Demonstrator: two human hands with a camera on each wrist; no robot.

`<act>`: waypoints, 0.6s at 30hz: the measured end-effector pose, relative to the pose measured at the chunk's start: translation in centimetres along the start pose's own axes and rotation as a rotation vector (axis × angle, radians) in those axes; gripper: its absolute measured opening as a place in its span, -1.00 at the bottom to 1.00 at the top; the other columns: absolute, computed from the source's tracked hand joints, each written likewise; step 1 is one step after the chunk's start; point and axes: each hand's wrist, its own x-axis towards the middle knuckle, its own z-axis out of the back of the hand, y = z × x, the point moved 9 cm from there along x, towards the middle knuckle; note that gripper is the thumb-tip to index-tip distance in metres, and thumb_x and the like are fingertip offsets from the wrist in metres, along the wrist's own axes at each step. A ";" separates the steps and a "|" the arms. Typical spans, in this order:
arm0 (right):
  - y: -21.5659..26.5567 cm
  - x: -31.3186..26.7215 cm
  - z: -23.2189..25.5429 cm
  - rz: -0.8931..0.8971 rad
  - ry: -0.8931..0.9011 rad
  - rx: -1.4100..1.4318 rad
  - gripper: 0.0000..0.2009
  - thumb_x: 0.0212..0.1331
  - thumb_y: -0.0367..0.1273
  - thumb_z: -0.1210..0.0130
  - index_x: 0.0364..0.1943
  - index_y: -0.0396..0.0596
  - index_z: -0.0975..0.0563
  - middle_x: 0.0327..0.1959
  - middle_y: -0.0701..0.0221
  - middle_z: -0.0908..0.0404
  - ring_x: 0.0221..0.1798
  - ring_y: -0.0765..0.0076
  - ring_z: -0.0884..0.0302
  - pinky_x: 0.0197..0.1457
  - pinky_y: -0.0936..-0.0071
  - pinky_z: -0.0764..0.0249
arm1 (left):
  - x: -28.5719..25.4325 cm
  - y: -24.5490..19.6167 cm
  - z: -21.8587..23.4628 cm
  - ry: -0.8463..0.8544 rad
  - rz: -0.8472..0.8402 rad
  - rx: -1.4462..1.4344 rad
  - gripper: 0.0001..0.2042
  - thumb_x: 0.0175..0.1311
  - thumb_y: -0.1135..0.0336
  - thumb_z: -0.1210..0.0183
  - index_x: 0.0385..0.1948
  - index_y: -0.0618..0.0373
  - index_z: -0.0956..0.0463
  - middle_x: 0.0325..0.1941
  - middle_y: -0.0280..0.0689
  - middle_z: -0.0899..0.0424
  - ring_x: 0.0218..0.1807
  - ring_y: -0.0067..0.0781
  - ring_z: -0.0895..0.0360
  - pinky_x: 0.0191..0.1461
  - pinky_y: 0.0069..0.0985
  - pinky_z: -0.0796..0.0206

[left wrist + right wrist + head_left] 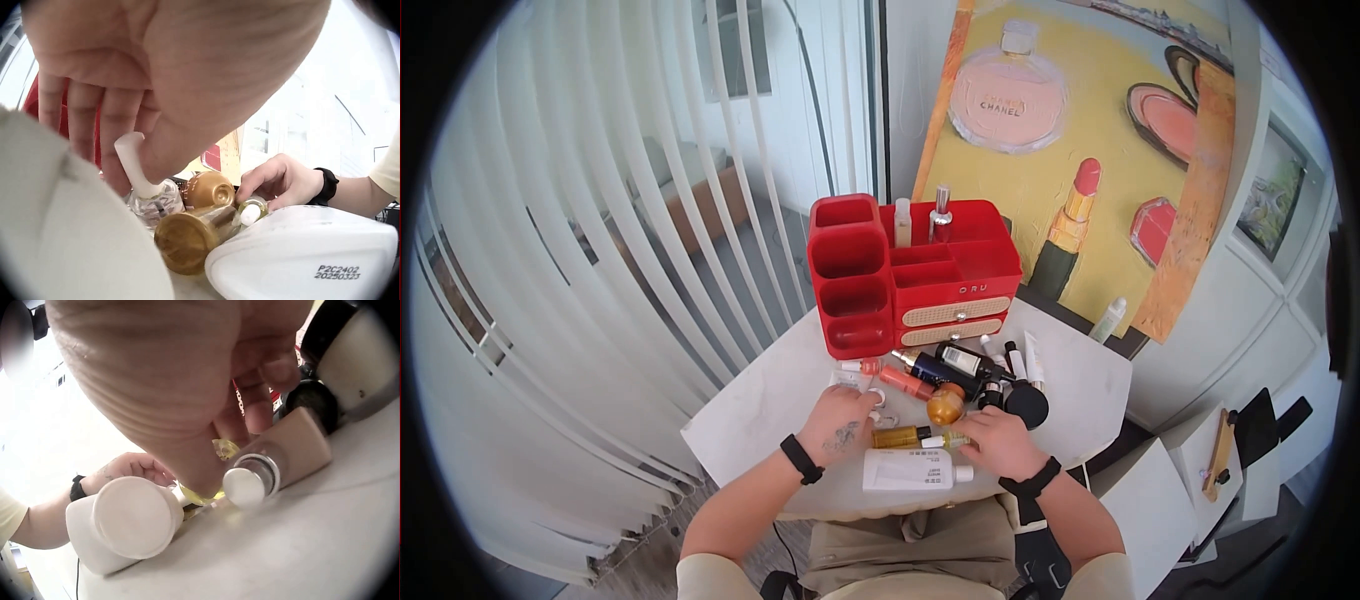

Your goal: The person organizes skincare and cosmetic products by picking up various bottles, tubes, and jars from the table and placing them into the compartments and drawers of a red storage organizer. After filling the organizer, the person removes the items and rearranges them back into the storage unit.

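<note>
My left hand is at the left of a cluster of cosmetics. In the left wrist view its thumb and fingers pinch the white tapered cap of a clear bottle. My right hand pinches a small yellow bottle with a white cap, its thumb partly hiding it in the right wrist view. An amber bottle lies between the hands, beside an orange-gold round bottle. Nearest my body lies a large white bottle. A beige bottle lies below my right fingers in the right wrist view.
Behind the cluster stands a red organizer with compartments and two woven drawers. Pink tubes, dark bottles, a round black container and a white tube lie before it on the marble table. A painting leans behind.
</note>
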 end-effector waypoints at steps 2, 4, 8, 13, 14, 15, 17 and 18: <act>-0.7 -0.3 0.4 -0.057 -0.038 0.074 -0.63 -0.14 -0.37 -0.33 -0.12 0.05 -0.60 -0.24 0.43 -0.66 -0.20 0.24 -0.56 -0.12 0.37 -0.53 | 0.3 -0.6 0.8 -0.056 -0.039 0.009 -0.75 -0.02 0.45 -0.19 -0.23 0.15 -0.54 -0.42 -0.11 -0.63 -0.27 -0.02 -0.58 -0.06 -0.19 -0.36; -1.3 -0.8 0.7 -0.074 -0.107 0.136 -0.63 -0.13 -0.37 -0.32 -0.13 0.04 -0.60 -0.25 0.43 -0.65 -0.21 0.24 -0.56 -0.14 0.37 -0.53 | 0.3 -1.0 1.4 -0.082 -0.040 0.004 -0.79 -0.02 0.45 -0.19 -0.29 0.17 -0.55 -0.43 -0.10 -0.63 -0.31 0.00 -0.57 -0.12 -0.18 -0.38; -2.0 -2.2 2.9 -0.162 -0.334 0.244 -0.62 -0.14 -0.42 -0.35 -0.12 -0.01 -0.61 -0.25 0.35 -0.64 -0.23 0.22 -0.56 -0.15 0.36 -0.52 | 0.5 -1.5 1.6 -0.108 -0.053 0.018 -0.85 -0.01 0.45 -0.19 -0.35 0.18 -0.56 -0.45 -0.09 -0.62 -0.33 0.01 -0.57 -0.17 -0.18 -0.40; -2.8 -4.3 4.2 -0.325 -0.503 0.519 -0.63 -0.11 -0.49 -0.36 -0.11 -0.06 -0.62 -0.28 0.34 -0.63 -0.30 0.37 -0.55 -0.24 0.45 -0.49 | 0.2 -1.4 1.5 -0.126 -0.036 0.022 -0.88 0.02 0.41 -0.19 -0.39 0.15 -0.59 -0.46 -0.09 -0.63 -0.36 0.00 -0.58 -0.22 -0.18 -0.42; -3.4 -4.7 3.9 -0.404 -0.519 0.616 -0.63 -0.10 -0.50 -0.36 -0.10 -0.08 -0.62 -0.29 0.36 -0.63 -0.33 0.44 -0.54 -0.30 0.50 -0.47 | 0.3 -1.3 1.5 -0.114 -0.009 0.014 -0.87 0.02 0.40 -0.20 -0.38 0.14 -0.60 -0.45 -0.09 -0.64 -0.36 0.00 -0.58 -0.22 -0.19 -0.43; -3.6 -5.0 3.9 -0.434 -0.542 0.645 -0.62 -0.11 -0.53 -0.36 -0.09 -0.09 -0.61 -0.31 0.44 -0.61 -0.37 0.59 -0.48 -0.37 0.61 -0.39 | 0.3 -1.7 2.0 -0.163 -0.015 -0.018 -0.92 -0.01 0.40 -0.17 -0.48 0.15 -0.53 -0.52 -0.08 -0.59 -0.37 0.01 -0.56 -0.24 -0.15 -0.39; -3.7 -5.2 3.7 -0.451 -0.573 0.703 -0.62 -0.10 -0.54 -0.35 -0.08 -0.09 -0.61 -0.31 0.46 -0.61 -0.38 0.64 -0.48 -0.39 0.64 -0.37 | 0.4 -1.8 1.7 -0.152 -0.012 0.003 -0.90 0.00 0.40 -0.19 -0.43 0.14 -0.57 -0.49 -0.08 -0.61 -0.37 0.01 -0.57 -0.22 -0.17 -0.41; -3.9 -5.2 3.4 -0.474 -0.593 0.765 -0.62 -0.08 -0.55 -0.34 -0.08 -0.09 -0.61 -0.31 0.48 -0.61 -0.38 0.69 -0.47 -0.40 0.68 -0.35 | 0.5 -1.8 1.5 -0.135 0.000 0.019 -0.88 0.02 0.39 -0.21 -0.38 0.13 -0.60 -0.45 -0.08 -0.63 -0.36 0.00 -0.58 -0.20 -0.18 -0.43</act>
